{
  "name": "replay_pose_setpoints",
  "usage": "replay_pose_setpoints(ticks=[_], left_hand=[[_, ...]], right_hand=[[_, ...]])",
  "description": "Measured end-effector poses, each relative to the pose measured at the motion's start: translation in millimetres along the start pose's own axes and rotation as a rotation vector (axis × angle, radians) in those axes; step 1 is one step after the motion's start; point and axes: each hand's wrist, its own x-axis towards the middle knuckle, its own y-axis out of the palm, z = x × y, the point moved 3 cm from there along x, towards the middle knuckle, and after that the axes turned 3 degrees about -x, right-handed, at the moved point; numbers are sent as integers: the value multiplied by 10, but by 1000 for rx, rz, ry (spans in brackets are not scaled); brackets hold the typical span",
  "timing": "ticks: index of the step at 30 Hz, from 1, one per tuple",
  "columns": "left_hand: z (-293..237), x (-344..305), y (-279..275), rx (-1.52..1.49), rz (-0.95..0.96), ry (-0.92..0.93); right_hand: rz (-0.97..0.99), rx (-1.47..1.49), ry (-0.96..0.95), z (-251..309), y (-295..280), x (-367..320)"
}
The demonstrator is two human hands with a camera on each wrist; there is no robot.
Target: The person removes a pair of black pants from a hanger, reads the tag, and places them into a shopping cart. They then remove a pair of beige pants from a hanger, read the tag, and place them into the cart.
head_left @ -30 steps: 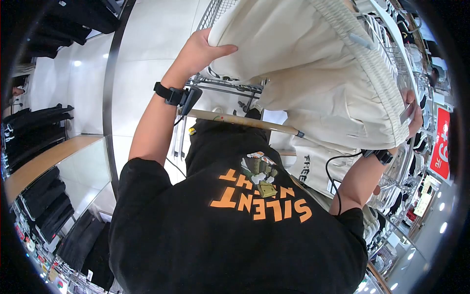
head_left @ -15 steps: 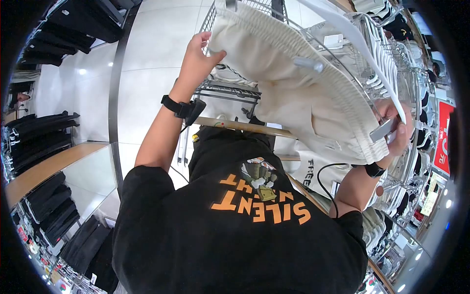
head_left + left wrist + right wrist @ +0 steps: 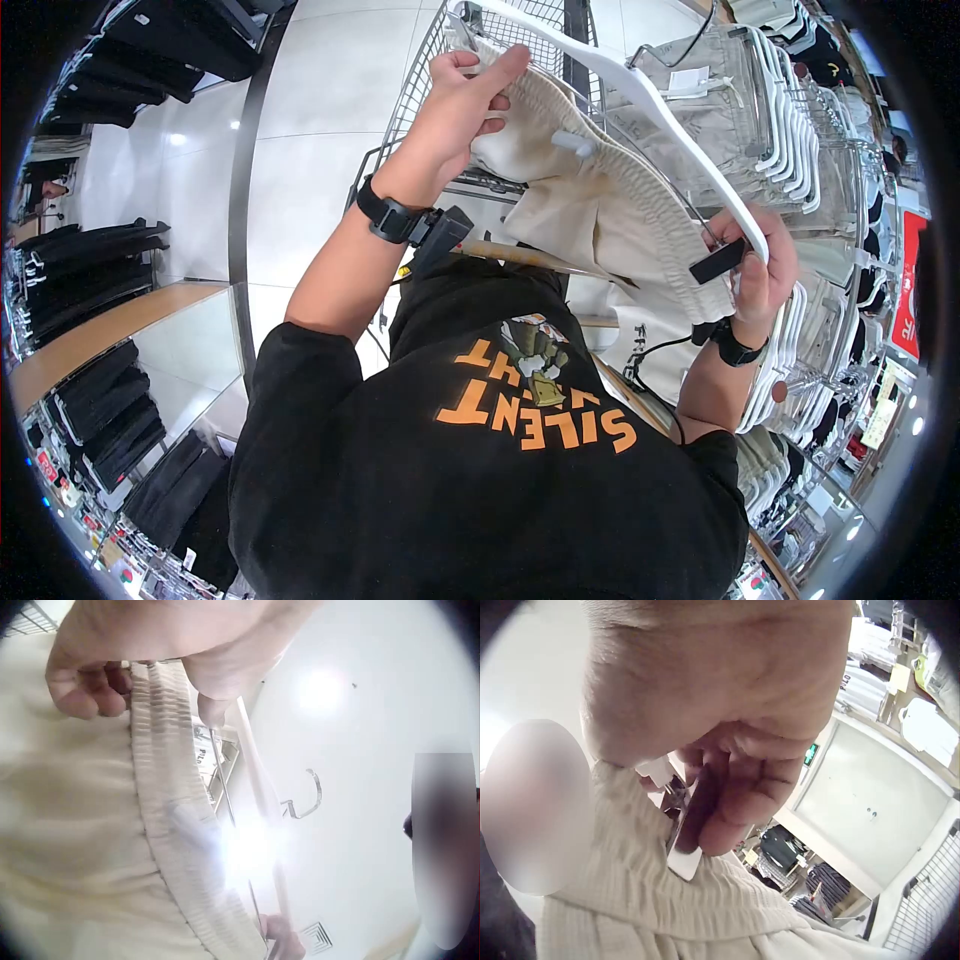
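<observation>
Cream pants (image 3: pixel 575 200) with a gathered elastic waistband (image 3: pixel 640 185) hang below a white clip hanger (image 3: pixel 640 95). At the waistband's left end is my left hand (image 3: pixel 455 120); in the left wrist view its curled fingers (image 3: pixel 94 694) lie on the outside and the thumb (image 3: pixel 213 711) on the inner side, pinching the band. My right hand (image 3: pixel 755 250) grips the hanger's metal clip (image 3: pixel 686 855) at the other end of the waistband. A small pale size strip (image 3: pixel 573 143) sits on the band. The hanger's hook (image 3: pixel 690 45) stands free of any rail.
A wire shopping cart (image 3: pixel 420 85) stands beyond the pants. On the right, pale garments hang from white hangers (image 3: pixel 790 130) on a rack. Dark clothes (image 3: pixel 95 400) fill racks on the left. A wooden pole (image 3: pixel 520 255) crosses in front of my waist.
My left hand has moved from the side of the pants up to the waistband. My right hand has come inward with the clip, and the hanger has swung into full view.
</observation>
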Motion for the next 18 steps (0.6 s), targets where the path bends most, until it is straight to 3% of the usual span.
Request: replay_pose_setpoints(ticks=[5, 7, 8, 15, 18], left_hand=[[147, 31, -52, -126, 14, -59], [80, 19, 12, -323, 240, -98], [44, 6, 44, -311, 264, -79], [53, 63, 58, -416, 240, -50], [2, 64, 64, -422, 242, -75]], right_hand=[[-26, 77, -16, -95, -28, -100], [-5, 50, -28, -44, -7, -72], [16, 21, -46, -16, 16, -59], [-13, -38, -78, 66, 119, -6], [73, -57, -141, 52, 183, 23]])
